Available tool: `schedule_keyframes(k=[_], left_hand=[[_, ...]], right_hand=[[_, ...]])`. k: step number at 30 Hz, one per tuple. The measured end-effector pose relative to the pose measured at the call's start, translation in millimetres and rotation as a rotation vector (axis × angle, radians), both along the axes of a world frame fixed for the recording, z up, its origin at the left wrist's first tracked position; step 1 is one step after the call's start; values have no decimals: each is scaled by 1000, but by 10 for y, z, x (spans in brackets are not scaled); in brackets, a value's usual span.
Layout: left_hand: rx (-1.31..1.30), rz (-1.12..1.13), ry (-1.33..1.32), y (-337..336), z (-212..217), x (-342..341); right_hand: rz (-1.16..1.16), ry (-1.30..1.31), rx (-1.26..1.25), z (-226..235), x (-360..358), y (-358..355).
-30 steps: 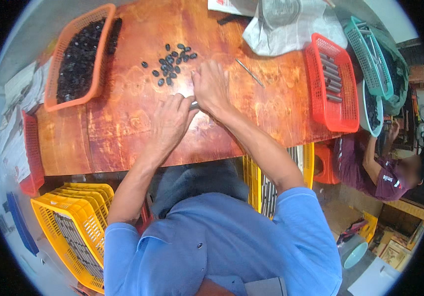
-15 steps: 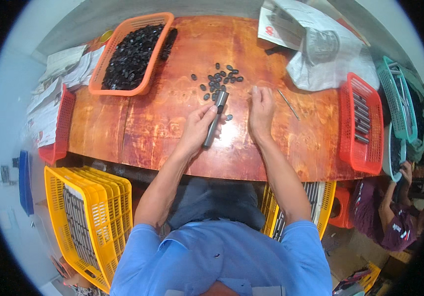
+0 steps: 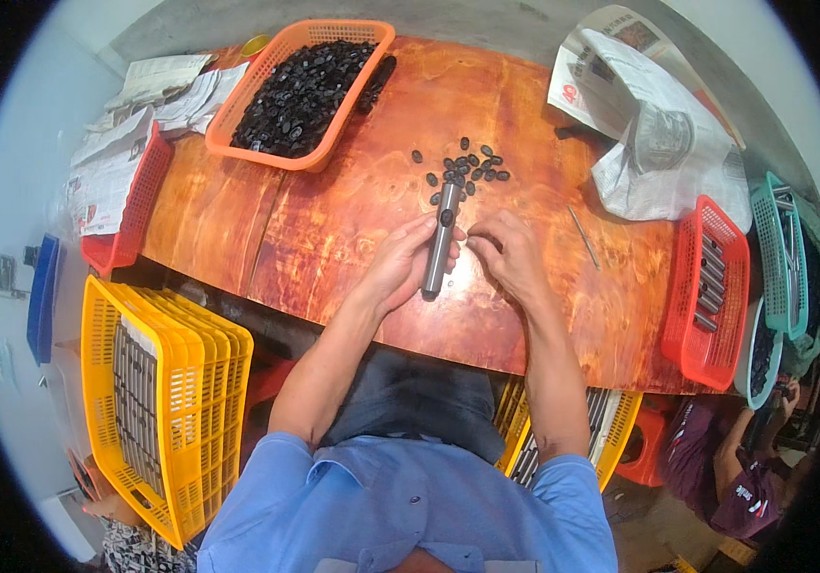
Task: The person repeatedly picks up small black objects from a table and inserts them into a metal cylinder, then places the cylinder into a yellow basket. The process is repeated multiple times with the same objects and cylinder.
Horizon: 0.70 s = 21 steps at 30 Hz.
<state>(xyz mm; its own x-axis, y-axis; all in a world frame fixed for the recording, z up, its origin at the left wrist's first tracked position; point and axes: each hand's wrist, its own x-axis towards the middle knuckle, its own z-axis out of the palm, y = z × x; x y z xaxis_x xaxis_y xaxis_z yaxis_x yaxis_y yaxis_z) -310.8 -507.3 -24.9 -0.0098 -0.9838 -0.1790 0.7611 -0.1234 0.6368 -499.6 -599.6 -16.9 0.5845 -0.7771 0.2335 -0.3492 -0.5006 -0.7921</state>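
A grey metal tube [image 3: 436, 256] is held at a slant over the table, its far end pointing at the loose pieces. My left hand [image 3: 402, 260] is closed around it, thumb along its side and fingertips showing past its right edge. On the tube's upper part sits a dark oval spot [image 3: 446, 218]; whether it is a fitted piece or an opening I cannot tell. Just right of the tube, my right hand [image 3: 513, 256] is curled with thumb and fingers together; what they pinch, if anything, is hidden. Small black oval pieces [image 3: 475, 162] lie scattered beyond the tube.
An orange basket [image 3: 333, 124] full of black pieces stands at the far left. A thin metal rod [image 3: 584, 237] lies to the right, near newspaper [image 3: 639, 172]. A red basket [image 3: 692, 344] holds tubes. Yellow crates [image 3: 204, 382] stand below the table edge. Another person [image 3: 754, 497] sits at the right.
My right hand has come nearer, in beside the tube. The tube has turned more upright in my left hand, showing the dark oval face-on. The whole view has shifted.
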Motion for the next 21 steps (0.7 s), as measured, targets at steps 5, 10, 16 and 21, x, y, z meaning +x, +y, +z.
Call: schedule_keyframes(k=[5,10,16,21], left_hand=[[3,4,85,5,-114,38],[0,5,114,11,-132,64],[24,15,145,25,-77,71],[22,14,146,15,-101,70]], right_hand=[[-75,10,-121,-32,33,32],[-150,17,-160,-21,154,20],[-90,16,-43,63,46,0],[-67,54,-118,-110,-7,-90]])
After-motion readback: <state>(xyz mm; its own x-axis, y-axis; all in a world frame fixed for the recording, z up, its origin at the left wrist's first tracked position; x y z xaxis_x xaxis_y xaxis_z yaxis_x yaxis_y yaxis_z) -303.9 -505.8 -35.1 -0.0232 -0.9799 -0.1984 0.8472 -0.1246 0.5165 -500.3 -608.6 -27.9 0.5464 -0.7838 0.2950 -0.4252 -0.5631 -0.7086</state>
